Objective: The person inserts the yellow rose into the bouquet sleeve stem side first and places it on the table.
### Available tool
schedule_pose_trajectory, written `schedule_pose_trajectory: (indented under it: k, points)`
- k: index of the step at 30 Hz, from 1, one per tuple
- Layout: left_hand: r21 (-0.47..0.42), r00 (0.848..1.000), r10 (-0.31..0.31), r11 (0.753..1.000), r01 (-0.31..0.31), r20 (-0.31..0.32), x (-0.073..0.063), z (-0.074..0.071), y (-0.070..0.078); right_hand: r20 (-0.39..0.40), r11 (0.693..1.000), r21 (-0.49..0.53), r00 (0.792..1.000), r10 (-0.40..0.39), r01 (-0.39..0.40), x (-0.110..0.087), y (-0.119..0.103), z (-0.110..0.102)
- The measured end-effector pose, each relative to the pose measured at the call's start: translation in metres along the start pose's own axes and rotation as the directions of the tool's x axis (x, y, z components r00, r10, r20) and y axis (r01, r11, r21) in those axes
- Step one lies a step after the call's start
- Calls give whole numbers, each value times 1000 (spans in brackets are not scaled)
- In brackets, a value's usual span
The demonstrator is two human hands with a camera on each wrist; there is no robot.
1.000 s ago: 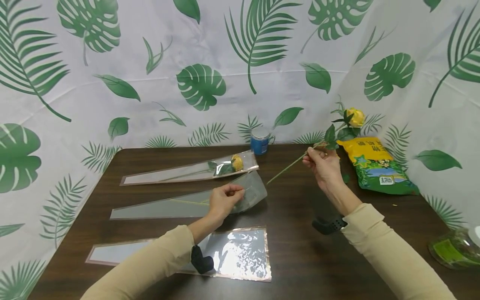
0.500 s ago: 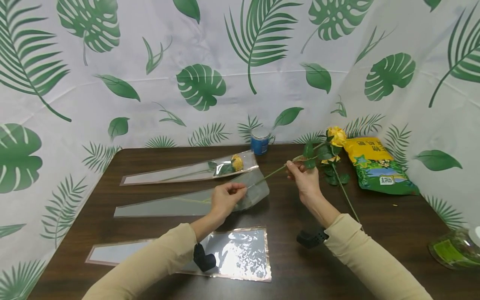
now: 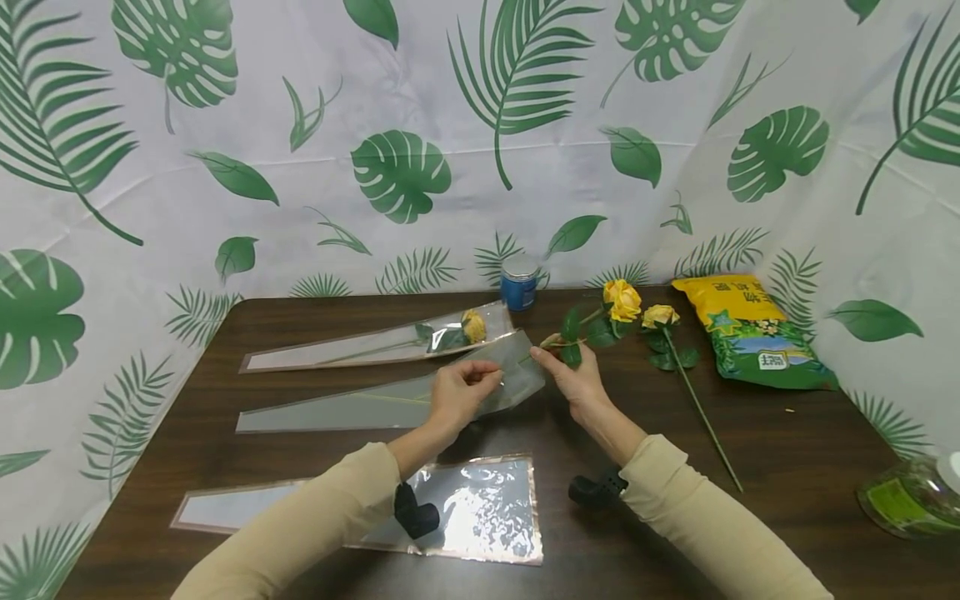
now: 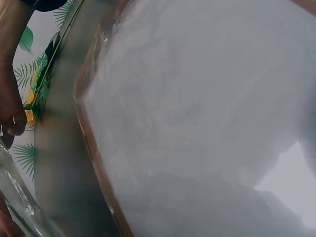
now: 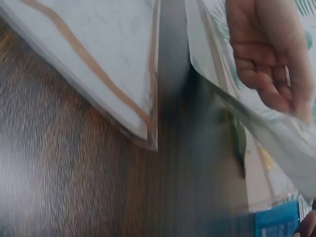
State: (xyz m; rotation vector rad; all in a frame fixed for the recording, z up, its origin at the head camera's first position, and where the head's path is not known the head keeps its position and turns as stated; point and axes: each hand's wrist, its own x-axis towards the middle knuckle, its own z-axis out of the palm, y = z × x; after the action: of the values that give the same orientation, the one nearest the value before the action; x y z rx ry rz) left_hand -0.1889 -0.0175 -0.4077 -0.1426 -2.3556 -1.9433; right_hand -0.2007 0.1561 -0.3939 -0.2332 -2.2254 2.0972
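A yellow artificial rose with a thin green stem and dark green leaves (image 3: 603,321) is held low over the dark brown wooden table (image 3: 787,433), its bloom pointing toward the far right and its stem running down and left into the wide mouth of a long, tapered clear plastic flower sleeve (image 3: 390,400). The right hand (image 3: 573,379) pinches the stem just below the leaves, fingers curled round it, right at the sleeve's opening. The left hand (image 3: 457,392) pinches the upper edge of that opening between thumb and fingertips, lifting it so the mouth gapes; the rest of the sleeve lies flat on the table, narrowing toward the left, and the stem shows faintly through the film. In the right wrist view the left hand (image 5: 269,54) shows above the lifted film, fingers bent. Just behind lies a second clear sleeve already holding a yellow rose (image 3: 382,340), and nearer the person a flat empty sleeve with a copper-coloured edge (image 3: 480,508). A loose yellow rose on a long stem (image 3: 678,354) lies to the right, near a yellow and green printed bag (image 3: 750,333). A small blue jar with a silver lid (image 3: 519,282) stands at the far edge.
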Motion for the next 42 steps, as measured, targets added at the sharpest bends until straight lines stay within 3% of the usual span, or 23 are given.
schedule_pose_trajectory:
  k: [4,11,21,27,36,42]
  points:
    - [-38,1000,1,999,-1,5,2,5,-1,45,999,-32,999,-20,21,-1,1,5]
    - [-90,997,-70,993,71,8,3,8,-7,91,998,-14,994,-67,69,1,5,3]
    - [-99,993,-116,988,117,19,5,5,-7,-21,963,255,997,-80,83,6,-1,-11]
    - [-76,998,-64,995,65,17,6,1,0,-56,942,327,997,-57,72,6,-2,-12]
    - [-16,997,-58,998,59,41,6,1,5,-156,983,183,988,-1,30,2,-1,-3]
    - [-3,997,-33,999,33,74,7,2,11,-134,991,117,987,85,-69,-1,-1,3]
